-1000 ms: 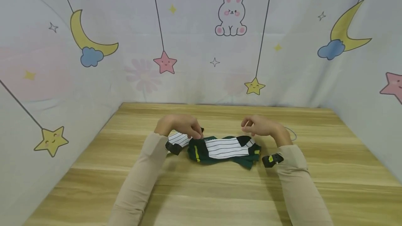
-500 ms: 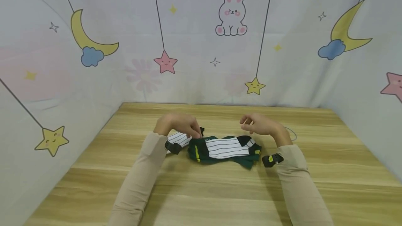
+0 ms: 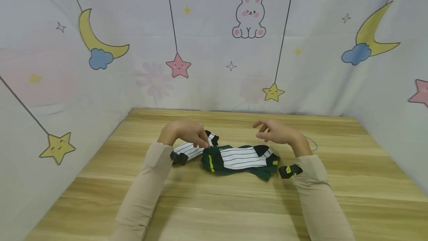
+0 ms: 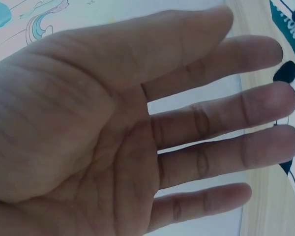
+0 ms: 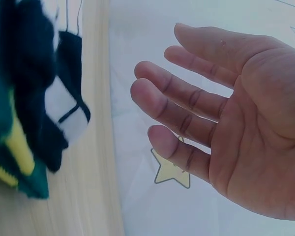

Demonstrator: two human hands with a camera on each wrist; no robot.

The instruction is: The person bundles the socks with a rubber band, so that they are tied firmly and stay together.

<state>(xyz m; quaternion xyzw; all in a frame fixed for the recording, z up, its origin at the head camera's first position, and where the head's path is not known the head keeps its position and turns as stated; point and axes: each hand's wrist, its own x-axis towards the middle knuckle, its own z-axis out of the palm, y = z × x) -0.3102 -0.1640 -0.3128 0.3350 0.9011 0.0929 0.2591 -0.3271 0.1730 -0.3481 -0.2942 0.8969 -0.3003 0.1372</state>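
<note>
In the head view, a white striped sock [image 3: 244, 158] with black heel and toe lies flat over dark green socks [image 3: 264, 174] with yellow marks. Left of this stack is another white striped sock [image 3: 190, 151], partly covered by my left hand [image 3: 187, 132]. That hand is over this sock, fingertips pointing down by the stack's left end; whether they touch cannot be made out. The left wrist view has its fingers nearly straight and holding nothing. My right hand [image 3: 276, 132] hovers behind the stack's right end, its fingers loosely bent around nothing, as the right wrist view confirms.
A wooden table [image 3: 214, 203] bears the socks. White cloth walls [image 3: 214, 96] with printed stars, moons and a rabbit enclose its back and sides. A thin pale loop of cord [image 3: 312, 143] lies beyond my right wrist. Both wrists wear small black devices [image 3: 290, 171].
My left hand has shifted left, away from the stack, uncovering more of the left striped sock's black toe area. My right fingers have straightened a little. The socks stay put.
</note>
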